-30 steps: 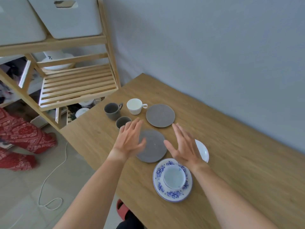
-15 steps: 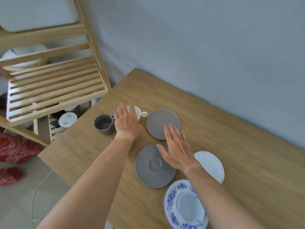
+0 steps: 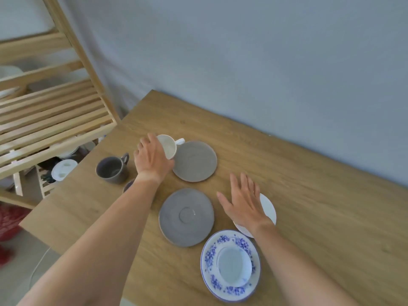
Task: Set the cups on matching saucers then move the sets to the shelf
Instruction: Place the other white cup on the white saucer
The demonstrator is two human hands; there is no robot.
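My left hand (image 3: pixel 152 159) grips a white cup (image 3: pixel 169 145), which is tilted and lifted next to the far grey saucer (image 3: pixel 195 161). A dark grey cup (image 3: pixel 111 170) stands left of that hand. A second small grey cup (image 3: pixel 128 185) shows only as a sliver under my left forearm. A nearer grey saucer (image 3: pixel 186 217) lies at the middle. My right hand (image 3: pixel 244 203) hovers open over a white saucer (image 3: pixel 268 208). A white cup (image 3: pixel 234 266) sits on a blue-flowered saucer (image 3: pixel 210 255) near the front edge.
A wooden slatted shelf (image 3: pixel 55 120) stands left of the wooden table (image 3: pixel 298 184), with white dishes on its lower levels. The grey wall runs along the table's far side. Red fabric lies on the floor at far left.
My left hand reached forward and closed on the white cup, tipping it up off the table. My right hand drew back to the right over the white saucer. The camera tilted down.
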